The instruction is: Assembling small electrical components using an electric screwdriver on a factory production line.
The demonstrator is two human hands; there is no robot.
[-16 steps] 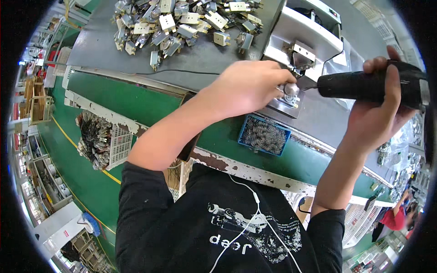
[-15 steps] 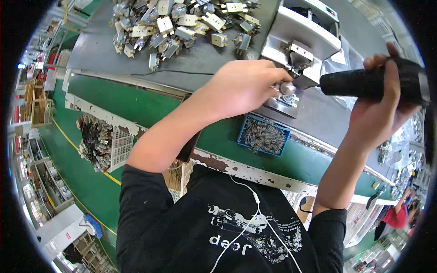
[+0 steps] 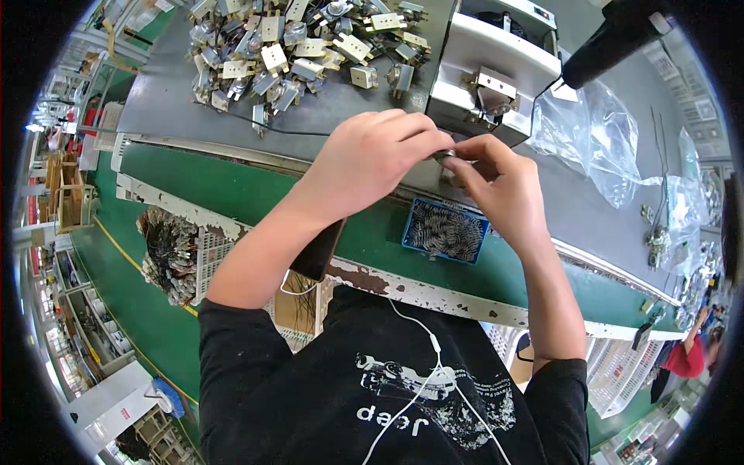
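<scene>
My left hand and my right hand meet over the near edge of the bench. Their fingertips close on a small shiny metal part, mostly covered by the fingers, so its exact kind cannot be told. Just below them is a blue box filled with small coiled or ridged metal pieces. Behind my hands stands a bare metal machine housing, with a white-topped switch-like part on its front. The black power screwdriver hangs at the upper right, out of my hands.
A heap of metal and cream-coloured switch-like parts covers the back left of the bench. A black cable runs toward my left hand. Clear plastic bags lie to the right. A white crate stands at the lower left.
My right hand has let go of the black power screwdriver, which now hangs higher up, and has come left to the metal part. My left hand has drawn slightly left.
</scene>
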